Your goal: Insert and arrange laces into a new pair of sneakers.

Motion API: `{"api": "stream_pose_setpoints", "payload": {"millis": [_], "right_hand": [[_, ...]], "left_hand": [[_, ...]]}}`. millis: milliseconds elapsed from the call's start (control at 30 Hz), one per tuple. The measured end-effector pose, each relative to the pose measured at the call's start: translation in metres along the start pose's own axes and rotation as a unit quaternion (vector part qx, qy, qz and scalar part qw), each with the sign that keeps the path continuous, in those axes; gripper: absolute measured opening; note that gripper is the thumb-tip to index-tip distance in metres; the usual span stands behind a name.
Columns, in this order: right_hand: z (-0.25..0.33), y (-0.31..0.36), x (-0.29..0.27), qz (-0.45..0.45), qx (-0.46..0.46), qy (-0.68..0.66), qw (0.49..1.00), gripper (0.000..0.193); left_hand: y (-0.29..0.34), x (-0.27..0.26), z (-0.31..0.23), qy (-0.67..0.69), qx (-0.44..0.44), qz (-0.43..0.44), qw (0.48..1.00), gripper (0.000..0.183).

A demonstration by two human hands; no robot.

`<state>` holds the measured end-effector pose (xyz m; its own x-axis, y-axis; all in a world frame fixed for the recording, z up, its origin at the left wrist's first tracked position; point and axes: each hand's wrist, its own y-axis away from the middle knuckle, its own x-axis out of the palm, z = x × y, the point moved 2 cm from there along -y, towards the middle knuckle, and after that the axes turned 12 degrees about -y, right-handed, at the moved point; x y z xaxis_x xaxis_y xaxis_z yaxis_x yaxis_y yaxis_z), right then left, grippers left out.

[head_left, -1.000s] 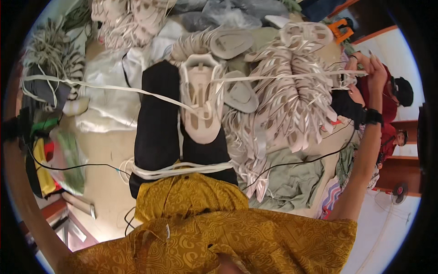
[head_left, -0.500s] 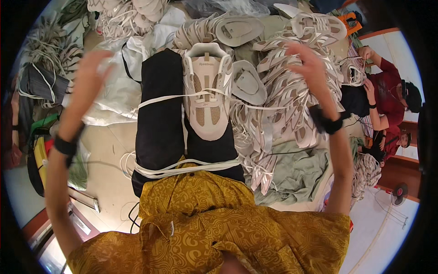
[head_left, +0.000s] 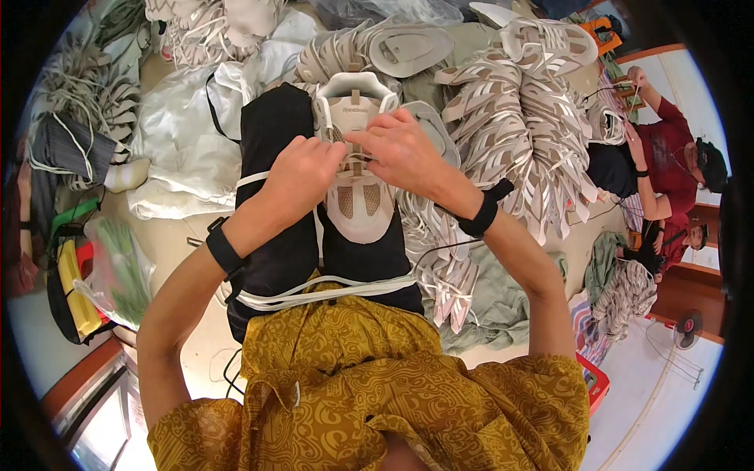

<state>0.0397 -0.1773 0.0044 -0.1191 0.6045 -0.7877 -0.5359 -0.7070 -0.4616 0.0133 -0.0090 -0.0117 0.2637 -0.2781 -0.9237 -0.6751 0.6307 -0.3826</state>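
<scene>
A beige and white sneaker upper [head_left: 360, 221] lies across my black-clad thighs, its toe pointing toward me. My left hand [head_left: 308, 173] is closed at the left eyelet edge, fingers pinched on the shoelace. On the opposite side, my right hand [head_left: 402, 151] pinches at the lace too, thumb and forefinger over the upper's middle. The fingers hide most of the lace between them. A white stretch of shoelace [head_left: 253, 180] shows over my left thigh. Several more white laces [head_left: 338, 293] lie in a loose bundle across my lap.
Rows of stacked uppers [head_left: 522, 141] fill the right side, with more piled beyond my knees. White plastic sheeting [head_left: 184, 141] lies at left, near a bag with yellow and red parts [head_left: 78, 294]. A person in a dark red shirt [head_left: 667, 153] sits at far right.
Both hands have swung inward from wide apart to meet over the upper. The lace that stretched out on both sides is now mostly hidden by my hands and arms.
</scene>
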Motion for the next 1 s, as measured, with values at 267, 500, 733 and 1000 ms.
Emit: {"api": "stream_pose_setpoints", "payload": {"millis": [267,500,733,1000], "right_hand": [[-0.003,-0.002,0.000,0.024,-0.007,0.033,0.999,0.029],[-0.008,0.008,-0.019,0.010,-0.042,0.074,0.996,0.030],[-0.034,0.044,-0.018,-0.046,0.038,0.018,0.998,0.015],[-0.036,0.049,-0.018,-0.024,0.111,0.035,0.993,0.011]], "left_hand": [[-0.009,-0.013,0.020,0.319,-0.167,0.138,0.923,0.008],[-0.020,-0.014,0.034,0.350,-0.197,0.230,0.887,0.013],[-0.025,-0.013,0.041,0.384,-0.268,0.302,0.830,0.013],[-0.025,-0.009,0.042,0.346,-0.235,0.308,0.854,0.012]]}}
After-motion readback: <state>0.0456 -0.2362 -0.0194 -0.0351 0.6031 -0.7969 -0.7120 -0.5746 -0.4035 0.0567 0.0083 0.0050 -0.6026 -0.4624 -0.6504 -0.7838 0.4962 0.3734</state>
